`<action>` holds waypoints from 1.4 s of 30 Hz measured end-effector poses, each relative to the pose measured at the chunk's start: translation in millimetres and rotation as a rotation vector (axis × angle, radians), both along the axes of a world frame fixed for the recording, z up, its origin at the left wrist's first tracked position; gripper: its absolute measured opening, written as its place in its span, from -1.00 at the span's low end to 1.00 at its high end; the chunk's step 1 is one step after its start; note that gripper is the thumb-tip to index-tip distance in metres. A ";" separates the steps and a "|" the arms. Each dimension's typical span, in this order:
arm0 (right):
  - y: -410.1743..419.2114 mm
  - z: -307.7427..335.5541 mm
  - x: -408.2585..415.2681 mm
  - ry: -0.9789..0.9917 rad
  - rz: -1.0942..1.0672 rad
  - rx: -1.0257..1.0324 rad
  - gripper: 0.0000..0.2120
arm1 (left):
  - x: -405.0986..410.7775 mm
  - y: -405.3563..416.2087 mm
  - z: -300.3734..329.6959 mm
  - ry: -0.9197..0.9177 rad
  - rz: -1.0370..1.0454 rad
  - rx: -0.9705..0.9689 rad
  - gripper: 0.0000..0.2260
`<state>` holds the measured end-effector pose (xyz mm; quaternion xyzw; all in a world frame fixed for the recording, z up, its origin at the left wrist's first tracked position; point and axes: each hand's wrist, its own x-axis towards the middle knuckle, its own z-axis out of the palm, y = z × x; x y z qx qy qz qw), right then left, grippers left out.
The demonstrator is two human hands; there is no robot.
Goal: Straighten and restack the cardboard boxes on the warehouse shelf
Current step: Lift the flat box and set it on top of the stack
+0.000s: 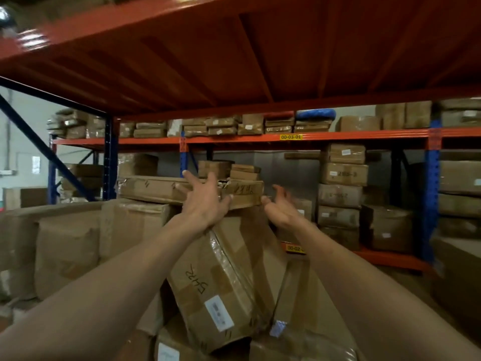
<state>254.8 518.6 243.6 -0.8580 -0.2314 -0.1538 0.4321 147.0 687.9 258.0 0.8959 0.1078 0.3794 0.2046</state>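
Now left hand [205, 201] pressed flat, fingers spread, against long flat box [161, 190] atop stack; right hand [282, 207] empty, fingers loose, beside its end. Tilted box [221, 282] leans below.

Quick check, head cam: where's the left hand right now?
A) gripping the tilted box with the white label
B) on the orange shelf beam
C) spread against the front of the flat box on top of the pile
C: the left hand is spread against the flat box; the right hand is open beside it.
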 end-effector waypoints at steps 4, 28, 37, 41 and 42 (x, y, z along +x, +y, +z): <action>19.8 17.2 27.6 0.129 0.169 0.085 -0.35 | -9.6 43.7 6.7 0.020 -0.050 -0.005 -0.50; -46.1 59.2 -91.9 -0.148 0.241 0.226 -0.51 | -100.6 19.1 13.0 -0.370 -0.348 -0.193 -0.79; -234.8 27.4 -181.1 -0.194 -0.181 0.285 -0.60 | -81.3 -148.3 1.5 -0.301 -0.752 -0.306 -0.82; -327.5 23.1 -230.8 -0.178 -0.343 0.239 -0.62 | -84.5 -242.3 -7.7 -0.242 -0.913 -0.365 -0.85; -348.5 21.8 -241.9 -0.184 -0.380 0.228 -0.62 | -85.7 -265.4 -11.4 -0.231 -0.951 -0.388 -0.86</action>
